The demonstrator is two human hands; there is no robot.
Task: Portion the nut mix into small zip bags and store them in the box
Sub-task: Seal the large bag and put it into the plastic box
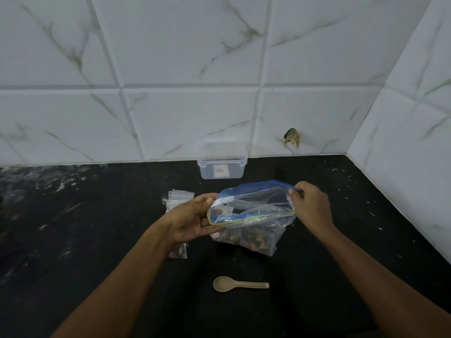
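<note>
A large clear zip bag [253, 211] with a blue zip strip stands on the black counter, its mouth spread wide. Brown nut mix [246, 240] fills its bottom. My left hand [192, 220] grips the bag's left rim. My right hand [310, 206] pinches the blue strip at the right rim. A pile of small empty zip bags [179, 197] lies just left of it. One small bag with nuts [179, 251] shows under my left wrist. A beige spoon [239, 285] lies in front. The clear plastic box [222, 162] stands open by the wall.
The black stone counter [97, 228] meets white marble-look tiled walls at the back and right. A chipped hole [292, 137] marks the back wall right of the box. White specks dot the counter's right part.
</note>
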